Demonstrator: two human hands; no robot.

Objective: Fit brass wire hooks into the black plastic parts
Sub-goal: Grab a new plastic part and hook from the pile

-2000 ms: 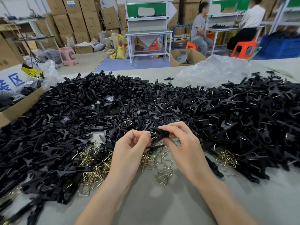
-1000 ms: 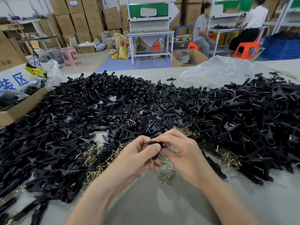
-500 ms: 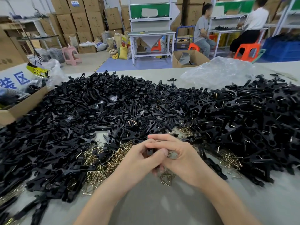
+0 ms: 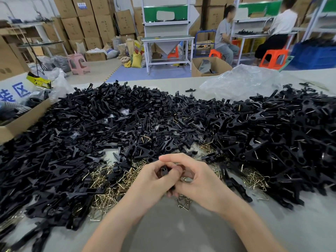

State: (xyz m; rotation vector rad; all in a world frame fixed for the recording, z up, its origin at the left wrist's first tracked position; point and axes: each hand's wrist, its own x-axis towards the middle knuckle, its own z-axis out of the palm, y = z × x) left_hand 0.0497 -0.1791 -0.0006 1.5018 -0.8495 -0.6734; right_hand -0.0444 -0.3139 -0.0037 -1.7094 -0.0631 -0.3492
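Note:
My left hand (image 4: 151, 182) and my right hand (image 4: 197, 180) meet at the near middle of the table, fingers curled round one black plastic part (image 4: 164, 170) held between them. Only its top end shows between the fingers. A bit of brass wire hook (image 4: 184, 178) peeks out by my right fingers; how it sits in the part is hidden. A wide heap of black plastic parts (image 4: 127, 124) covers the table beyond. Loose brass wire hooks (image 4: 111, 190) lie left of my hands, and more brass hooks (image 4: 254, 179) lie at the right.
An open cardboard box (image 4: 23, 120) stands at the left edge. A crumpled clear plastic bag (image 4: 241, 82) lies at the far right of the grey table (image 4: 181, 230). Two people sit at workbenches in the background, with stacked cartons behind.
My hands have drawn down and closer to me and closed together round the black part, which showed more fully two seconds ago. The heaps have not moved.

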